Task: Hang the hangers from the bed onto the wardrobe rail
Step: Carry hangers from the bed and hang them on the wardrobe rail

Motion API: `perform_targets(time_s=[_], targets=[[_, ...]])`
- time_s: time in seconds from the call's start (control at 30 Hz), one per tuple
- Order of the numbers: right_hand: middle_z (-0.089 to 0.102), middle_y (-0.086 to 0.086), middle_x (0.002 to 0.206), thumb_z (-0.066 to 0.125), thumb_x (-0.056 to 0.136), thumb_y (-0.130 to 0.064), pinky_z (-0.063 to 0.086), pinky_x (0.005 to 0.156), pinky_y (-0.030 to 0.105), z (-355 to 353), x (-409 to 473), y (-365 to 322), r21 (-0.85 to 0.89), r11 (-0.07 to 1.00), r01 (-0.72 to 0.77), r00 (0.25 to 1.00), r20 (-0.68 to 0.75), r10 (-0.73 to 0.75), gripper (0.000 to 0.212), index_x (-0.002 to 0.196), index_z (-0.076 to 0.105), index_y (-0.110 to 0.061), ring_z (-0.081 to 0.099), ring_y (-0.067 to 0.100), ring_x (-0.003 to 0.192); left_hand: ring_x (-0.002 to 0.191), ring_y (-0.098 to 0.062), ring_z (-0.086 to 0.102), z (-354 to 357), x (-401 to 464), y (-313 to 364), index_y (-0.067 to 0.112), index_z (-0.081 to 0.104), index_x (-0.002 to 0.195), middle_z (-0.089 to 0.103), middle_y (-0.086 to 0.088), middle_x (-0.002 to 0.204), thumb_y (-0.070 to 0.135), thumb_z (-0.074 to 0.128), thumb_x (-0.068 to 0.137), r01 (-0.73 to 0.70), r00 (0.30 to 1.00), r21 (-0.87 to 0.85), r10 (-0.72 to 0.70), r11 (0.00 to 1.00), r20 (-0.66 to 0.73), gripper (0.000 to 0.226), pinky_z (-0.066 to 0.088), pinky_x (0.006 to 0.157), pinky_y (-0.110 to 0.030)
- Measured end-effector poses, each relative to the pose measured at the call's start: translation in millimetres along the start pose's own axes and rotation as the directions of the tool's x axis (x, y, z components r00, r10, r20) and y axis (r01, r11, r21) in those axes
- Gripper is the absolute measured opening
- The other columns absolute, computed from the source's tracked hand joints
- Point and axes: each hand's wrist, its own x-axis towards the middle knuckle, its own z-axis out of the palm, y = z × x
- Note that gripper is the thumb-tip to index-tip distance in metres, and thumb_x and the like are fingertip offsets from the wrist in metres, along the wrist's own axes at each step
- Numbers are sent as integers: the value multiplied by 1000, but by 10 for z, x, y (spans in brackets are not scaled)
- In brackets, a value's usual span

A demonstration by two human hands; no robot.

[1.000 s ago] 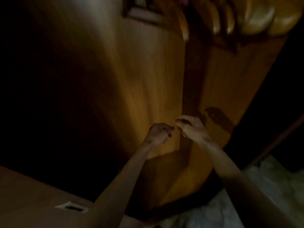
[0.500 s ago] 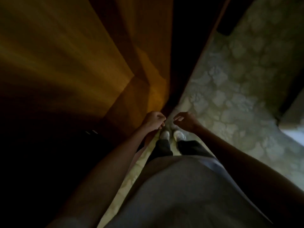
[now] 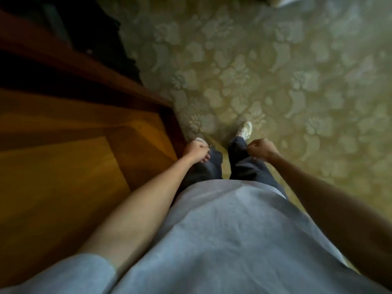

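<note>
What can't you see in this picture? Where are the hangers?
- Hangers, bed and rail: none show in the head view; it looks down at the patterned carpet.
- Left shoe: mostly hidden behind the left hand.
- Wardrobe: cut off by the left edge, blurred.
- Right hand: fingers curled; nothing seen in it.
- Pale thing at the top edge: cut off.

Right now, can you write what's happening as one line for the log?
left hand: loosely curled, holds nothing | right hand: loosely curled, holds nothing | hangers: none in view | wardrobe: on left | carpet: underfoot
</note>
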Motion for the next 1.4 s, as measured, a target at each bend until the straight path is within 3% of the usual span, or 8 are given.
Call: perform_targets(time_s=[0.13,0.33,0.57,0.67,0.83,1.03,1.23,1.4], targets=[[76,14,80,58,88,-20,60,79,40,-65,-92,752,309,943,-124,990,-28,139,23,87,77,-6,69,25,71,52,-10,61,374,144,550,0,74,96,70,-4,67,13,61,97,-25,997,149,13,989,78,18,48,45,-18],[76,12,85,58,94,-16,60,75,39,26,-306,1816,663,701,-264,938,7,347,20,93,74,-5,66,20,65,56,-14,60,1145,172,1481,0,71,100,70,-8,75,11,57,99,-111,986,381,53,918,161,18,49,50,-21],[75,19,91,59,94,-13,49,52,27,-11,-343,2600,824,439,-358,880,139,455,24,96,74,6,58,20,55,55,-12,60,1803,176,2439,7,69,88,70,-7,75,12,58,100,-202,973,536,103,820,209,17,49,48,-20],[74,14,87,59,94,-13,57,62,37,-373,-132,2660,873,375,-311,897,140,419,25,99,73,7,64,24,65,55,-13,60,1804,277,2750,12,67,76,70,-6,72,12,59,99,-183,981,568,113,802,156,24,49,49,-22],[73,11,91,58,98,-17,52,59,25,-1557,358,2493,911,397,-116,950,-15,311,20,105,69,-3,63,15,66,47,-10,58,1652,495,3197,8,69,87,68,-4,68,11,58,99,-108,994,583,95,805,53,17,46,42,-20],[73,7,84,55,98,-15,54,61,27,-3246,1111,2365,888,457,40,958,-165,235,18,103,71,-7,66,15,66,52,-14,57,1635,915,3920,-1,72,96,66,-6,69,10,58,99,-11,1000,564,23,826,-14,19,45,39,-18],[75,9,86,60,97,-19,60,79,41,-4575,1559,2772,838,540,-73,952,-103,289,19,102,73,-5,68,21,73,54,-15,56,1983,1247,5361,-3,72,93,64,-7,69,8,57,99,-19,1000,559,17,829,9,20,42,35,-16],[75,14,89,60,97,-19,58,73,37,-5373,1752,3358,844,498,-202,908,-29,417,19,102,73,-5,65,20,67,53,-15,58,2635,1510,6888,4,68,86,67,-6,68,11,57,100,-128,991,526,91,841,96,19,46,41,-19]])
